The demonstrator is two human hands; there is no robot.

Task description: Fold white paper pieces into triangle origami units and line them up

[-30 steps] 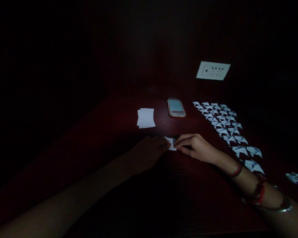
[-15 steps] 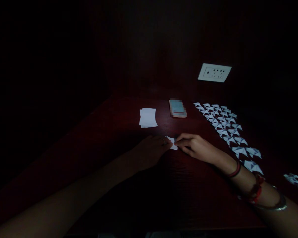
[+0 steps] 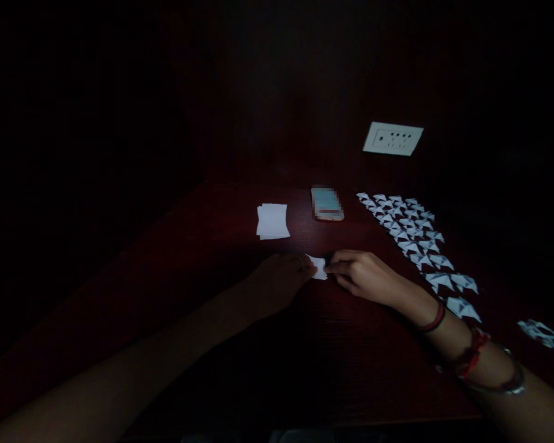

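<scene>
A small piece of white paper (image 3: 319, 267) lies on the dark red table between my two hands. My left hand (image 3: 281, 280), in deep shadow and with a ring on one finger, grips the paper's left side with its fingertips. At the right edge, the closed fingertips of my right hand (image 3: 362, 274) pinch the paper. Beyond my left hand sits a stack of white paper sheets (image 3: 272, 220), slightly out of line with one another. Any folds in the held paper are too dim to make out.
Behind the hands, a phone (image 3: 327, 203) lies on the table (image 3: 203, 246). Several folded white paper pieces (image 3: 410, 246) stand in rows to the right, and a separate small cluster of folded paper (image 3: 541, 333) lies farther right. A white socket panel (image 3: 393, 139) is on the back wall.
My right fingertips have drawn slightly rightward from the middle of the paper to its right edge. The whole view has shifted a little; my left hand stays on the paper.
</scene>
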